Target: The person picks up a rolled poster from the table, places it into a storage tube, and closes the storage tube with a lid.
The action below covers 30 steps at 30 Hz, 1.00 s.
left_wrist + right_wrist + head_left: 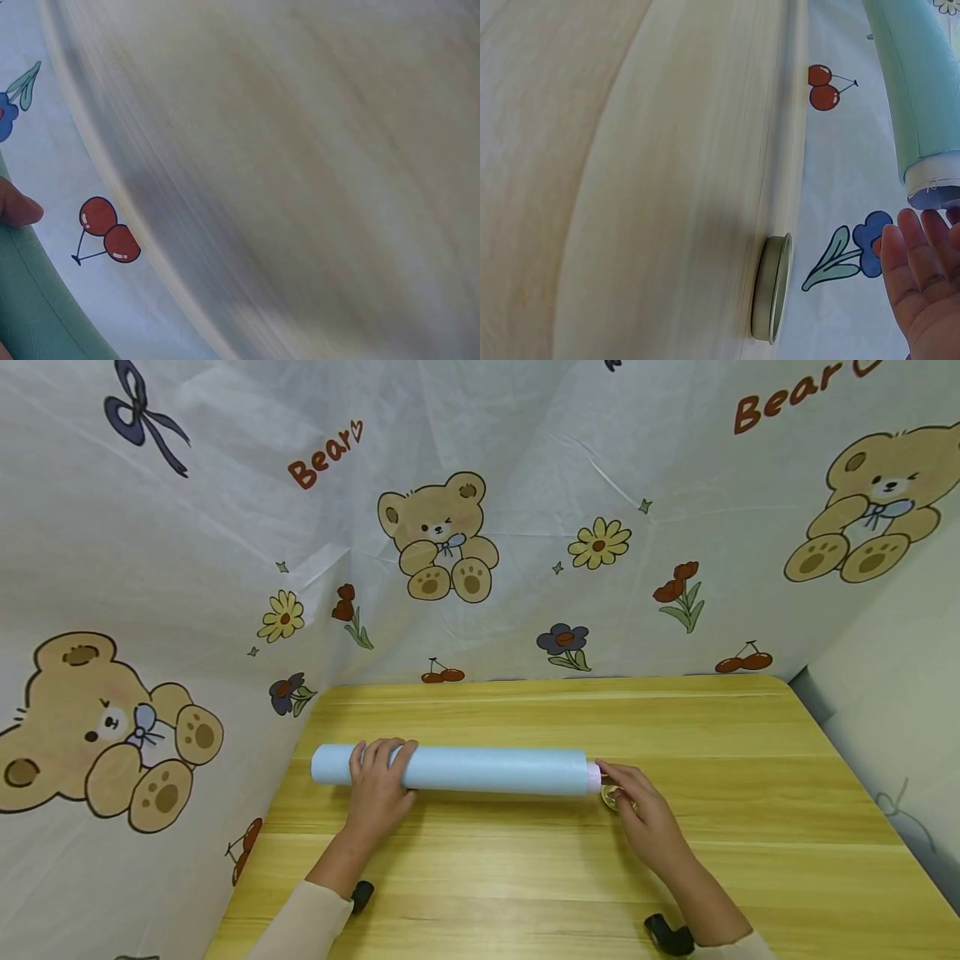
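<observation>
Curled round the blue tube near its left end, the left hand holds it above the table, likely light, stiff, best gripped mid-barrel, right hand loosely extended at its right end.

Mixing matt, satiny and metallic finishes
Wearing a smooth, mostly matt skin, looking like paper or thin plastic, on the long blue tube; giving way to a pale, card-like collar with a slightly ragged rim. Catching light with a smooth, brassy metal sheen on the round cap. Spreading a smooth, satiny wood grain over the table, streaking lighter and darker. Hanging creased and faintly shiny in the printed backdrop, resembling thin cloth or plastic sheeting. Showing soft, matt cloth at the pale sleeve, and looking like smooth plastic on the black wrist piece.
</observation>
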Motion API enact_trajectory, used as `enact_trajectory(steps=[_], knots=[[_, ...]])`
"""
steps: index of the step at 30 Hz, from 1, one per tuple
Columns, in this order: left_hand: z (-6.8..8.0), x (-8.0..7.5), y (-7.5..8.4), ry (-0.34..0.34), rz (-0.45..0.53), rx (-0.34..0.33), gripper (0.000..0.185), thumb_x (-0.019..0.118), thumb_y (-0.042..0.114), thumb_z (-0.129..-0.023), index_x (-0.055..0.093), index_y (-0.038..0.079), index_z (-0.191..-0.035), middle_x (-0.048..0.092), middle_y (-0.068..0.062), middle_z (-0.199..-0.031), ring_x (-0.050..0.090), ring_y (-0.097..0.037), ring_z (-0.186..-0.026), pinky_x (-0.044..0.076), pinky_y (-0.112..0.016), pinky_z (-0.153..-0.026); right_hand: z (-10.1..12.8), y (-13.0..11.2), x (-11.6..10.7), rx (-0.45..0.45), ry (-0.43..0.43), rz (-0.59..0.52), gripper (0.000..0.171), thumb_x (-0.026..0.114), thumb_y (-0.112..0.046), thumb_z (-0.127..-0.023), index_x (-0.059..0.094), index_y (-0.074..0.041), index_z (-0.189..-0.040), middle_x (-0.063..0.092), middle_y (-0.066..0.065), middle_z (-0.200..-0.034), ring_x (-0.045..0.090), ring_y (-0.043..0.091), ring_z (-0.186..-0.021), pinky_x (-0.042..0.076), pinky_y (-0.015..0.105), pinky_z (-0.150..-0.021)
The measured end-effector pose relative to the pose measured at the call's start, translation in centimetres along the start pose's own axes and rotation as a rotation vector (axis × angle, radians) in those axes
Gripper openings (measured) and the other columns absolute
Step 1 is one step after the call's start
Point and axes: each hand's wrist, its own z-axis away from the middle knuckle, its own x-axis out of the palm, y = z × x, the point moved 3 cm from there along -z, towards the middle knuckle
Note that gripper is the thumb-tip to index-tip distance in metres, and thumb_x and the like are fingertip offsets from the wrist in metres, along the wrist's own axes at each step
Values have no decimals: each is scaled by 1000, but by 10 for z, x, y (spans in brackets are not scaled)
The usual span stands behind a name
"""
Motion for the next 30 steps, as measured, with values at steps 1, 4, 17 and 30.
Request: enact_trajectory(steps=[1,4,17,30], knots=[[0,0,0,1,0,2,83,95,8,-59,60,16,-134,60,-10,-126,53,-36,-121,25,-63,-114,0,0,0,-2,-2,-1,53,45,8,-101,52,-16,-148,59,6,-135,56,0,-117,51,12,-90],[0,0,0,1,-1,3,83,95,8,-59,60,16,-133,60,-11,-126,53,-36,-121,25,-63,-113,-1,-1,1,-9,-7,-7,53,40,10,-102,52,-13,-148,60,6,-134,58,5,-117,49,9,-89],[0,1,1,2,7,3,82,94,7,-59,60,16,-133,60,-10,-126,53,-35,-121,25,-63,-113,-3,1,7,-7,-38,-6,57,36,15,-100,54,-13,-147,61,5,-133,60,6,-116,56,25,-87],[1,4,1,2,11,3,82,94,7,-59,60,17,-133,60,-10,-126,52,-35,-121,25,-63,-113,-5,-4,13,24,-94,2,48,40,15,-99,57,-2,-141,61,9,-135,54,-3,-120,56,29,-93]])
